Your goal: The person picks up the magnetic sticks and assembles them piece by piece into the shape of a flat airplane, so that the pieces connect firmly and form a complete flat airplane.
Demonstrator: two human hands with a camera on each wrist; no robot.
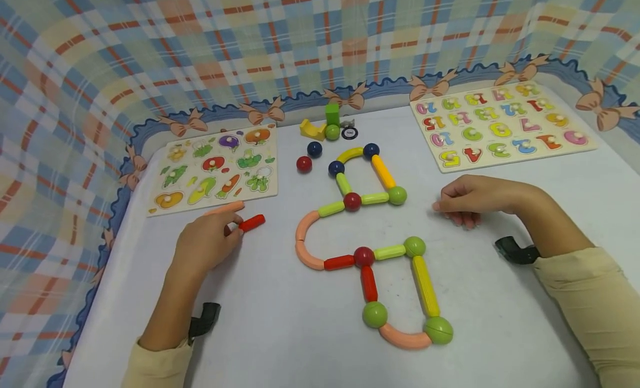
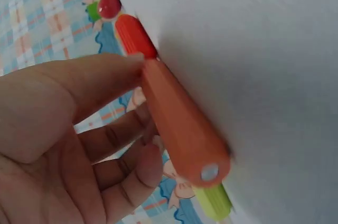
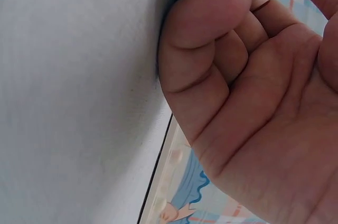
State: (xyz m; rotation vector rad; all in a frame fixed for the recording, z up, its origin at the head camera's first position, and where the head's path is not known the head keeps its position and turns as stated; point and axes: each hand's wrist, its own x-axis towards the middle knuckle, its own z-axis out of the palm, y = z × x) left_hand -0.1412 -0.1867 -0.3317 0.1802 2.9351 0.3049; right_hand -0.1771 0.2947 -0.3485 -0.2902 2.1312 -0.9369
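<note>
Red ridged plastic rod [image 1: 253, 222] is poking out past the fingertips of the left hand [image 1: 207, 240] in the head view; thumb and forefinger appear to be pinching its near end, leaving the far end uncovered. Just beyond those fingers, a straight salmon-orange plastic rod [image 1: 227, 208] is lying along the near edge of a pale vegetable puzzle board [image 1: 191, 164]. To the right of them, between both hands, a winding chain of coloured plastic rods and balls [image 1: 364, 257] is lying on the white tabletop [image 1: 280, 332], the balls serving as corners. The right hand [image 1: 467, 199] is resting beside it, fingers loosely bent and gripping nothing; beyond them a pale number puzzle board [image 1: 565, 148] is lying, probably set aside.

From the left wrist, the thumb tip is reaching the spot where red and orange rods are meeting in view; whether the other fingers are touching the orange one, I cannot tell. Its near end is showing a silvery disc [image 2: 209, 172], perhaps a joining magnet. Behind it, a yellow-green rod [image 2: 214, 203] is peeking out.

From the right wrist, the fingers are curling toward the palm around nothing, seemingly leaning on the tabletop for support.
</note>
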